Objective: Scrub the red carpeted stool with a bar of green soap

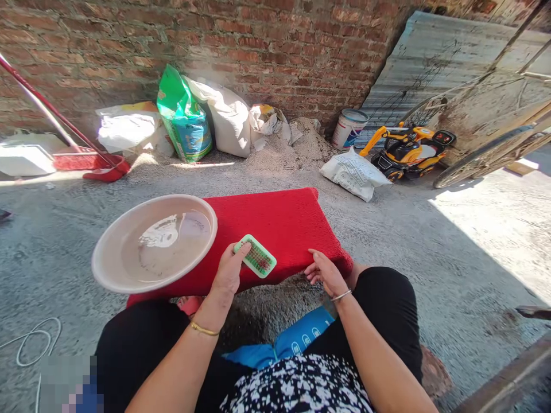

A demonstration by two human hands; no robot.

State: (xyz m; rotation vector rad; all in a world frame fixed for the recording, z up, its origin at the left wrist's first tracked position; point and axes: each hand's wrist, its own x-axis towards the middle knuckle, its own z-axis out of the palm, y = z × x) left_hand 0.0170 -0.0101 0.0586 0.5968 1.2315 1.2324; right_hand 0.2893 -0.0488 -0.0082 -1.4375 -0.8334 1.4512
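Observation:
My left hand [229,268] is closed around one end of a pale green scrubbing brush [258,258]. The brush's face with rows of brown and green tufts is turned up, and my thumb lies across its near corner. It is held over the front edge of a red cloth [267,221] spread across a low, oblong support, which the cloth hides. Fingers loosely apart and nothing in them, my right hand [326,273] hovers by the cloth's right front side. On the left part of the cloth stands a wide, pale basin [112,252] holding water.
Sacks, including a green one [185,120], lean along the brick wall [275,57]. A bucket [349,129], white bag [355,172] and yellow toy digger [415,152] stand at back right, near a bicycle wheel. A red broom [73,160] and a cable [41,335] lie left.

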